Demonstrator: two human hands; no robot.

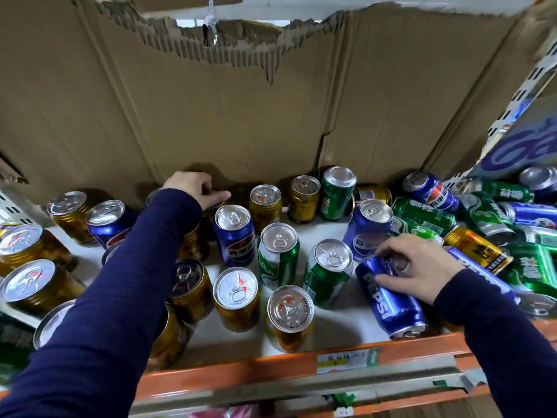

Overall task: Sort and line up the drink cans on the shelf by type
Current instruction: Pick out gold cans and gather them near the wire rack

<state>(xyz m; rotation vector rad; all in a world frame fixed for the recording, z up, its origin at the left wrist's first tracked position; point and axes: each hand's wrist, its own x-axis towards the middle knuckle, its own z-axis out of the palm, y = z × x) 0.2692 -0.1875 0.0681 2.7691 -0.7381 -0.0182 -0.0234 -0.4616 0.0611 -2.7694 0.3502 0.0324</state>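
Drink cans of thin shiny metal cover the white shelf (pixel 331 321) with its orange front rail, in three kinds: blue, green and gold. Behind them stands a wall of brown corrugated cardboard (pixel 211 101), torn ragged along its top edge so the fluting shows. At the right lies a loose heap of cans (pixel 497 230) on their sides, blue, green and gold mixed together. At the left and middle most cans stand upright, silver lids and pull tabs facing up: ribbed gold cans (pixel 30 251) crowd the left, with smooth green cans (pixel 278 256) and blue ones between them toward the centre.

The right hand (pixel 422 267), in a dark blue ribbed sleeve, rests on a glossy blue Pepsi can (pixel 390 300) lying on its side near the front rail, its lid toward the camera; the fingers (pixel 388 280) curl over its upper end, thumb on the near side, gripping it.

The left hand (pixel 196 188) reaches to the back of the shelf beside the cardboard, its fingers closed down around the top of a can (pixel 215 203) that is mostly hidden beneath the palm; its kind cannot be told.
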